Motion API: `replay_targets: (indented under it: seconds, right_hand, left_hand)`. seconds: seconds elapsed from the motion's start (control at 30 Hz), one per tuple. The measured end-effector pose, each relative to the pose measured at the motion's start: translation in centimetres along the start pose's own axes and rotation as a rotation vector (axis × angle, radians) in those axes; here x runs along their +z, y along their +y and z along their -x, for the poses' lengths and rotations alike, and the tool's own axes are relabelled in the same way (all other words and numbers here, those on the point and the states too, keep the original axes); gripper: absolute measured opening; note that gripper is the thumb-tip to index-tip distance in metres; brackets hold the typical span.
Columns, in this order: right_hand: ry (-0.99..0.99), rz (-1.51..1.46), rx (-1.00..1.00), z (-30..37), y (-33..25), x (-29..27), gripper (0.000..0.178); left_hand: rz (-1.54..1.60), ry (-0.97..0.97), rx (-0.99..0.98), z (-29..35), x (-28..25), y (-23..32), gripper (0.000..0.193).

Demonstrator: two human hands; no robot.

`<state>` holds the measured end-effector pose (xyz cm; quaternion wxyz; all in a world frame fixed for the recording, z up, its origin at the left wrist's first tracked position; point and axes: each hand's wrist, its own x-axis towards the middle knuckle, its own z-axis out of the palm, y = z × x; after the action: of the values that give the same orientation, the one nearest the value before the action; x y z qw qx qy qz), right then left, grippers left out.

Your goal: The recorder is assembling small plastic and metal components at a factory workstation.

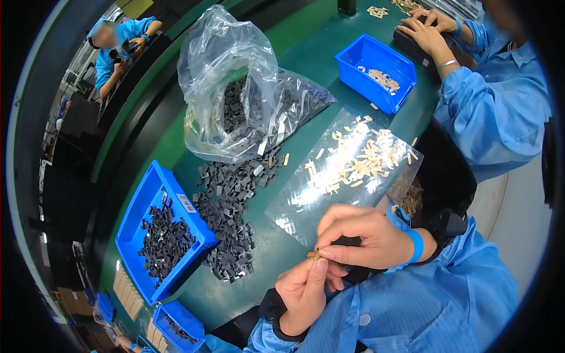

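The small tan piece (pixel 312 255) pinched between the two hands is mostly covered by fingertips, so its exact shape cannot be made out; only a sliver of pale, metallic-looking edge shows. The left hand (pixel 306 291) closes thumb and forefinger on it from below, and the right hand (pixel 360 235) curls over it from above, fingers pressed to the same piece, just above the near edge of the green table (pixel 306 29). What else the right palm may hold is hidden.

Beyond the hands lies a flat clear plastic sheet (pixel 294 203), glossy and creased, strewn with short tan strips (pixel 359 159). To its left a loose pile of small dark grey angular parts (pixel 226 206) spreads over the table, spilling from a crumpled transparent bag (pixel 226 53) whose contents blur behind the film. A blue plastic bin (pixel 138 206) at the left holds more grey parts; a second blue bin (pixel 374 56) farther off holds a few tan ones.

At the upper right a co-worker's hands (pixel 426 29) rest on a dark object, cut off by the frame edge
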<state>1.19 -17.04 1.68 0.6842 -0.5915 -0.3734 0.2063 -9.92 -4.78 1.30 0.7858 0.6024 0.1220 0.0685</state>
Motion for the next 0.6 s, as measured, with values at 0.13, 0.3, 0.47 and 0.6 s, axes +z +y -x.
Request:
replay_targets:
  seconds: [0.13,0.3,0.47,0.6]
  right_hand:
    - [-0.005,0.09,-0.054,-0.2,0.2,-0.1,0.008]
    - [-0.025,0.241,-0.152,-0.7,0.5,-0.3,0.007]
    - [0.054,0.274,-0.132,-0.6,0.2,0.2,0.007]
    - [0.037,0.352,-0.171,-0.3,0.3,0.7,0.009]
  left_hand:
    - [-0.095,-0.039,0.024,0.0,-0.5,-0.5,0.014]
    - [-0.037,0.217,0.16,-0.2,-0.7,-0.6,0.013]
    - [0.023,0.301,0.283,-0.5,-0.2,-0.6,0.011]
    - [-0.101,0.356,0.349,-0.7,0.1,-1.0,0.011]
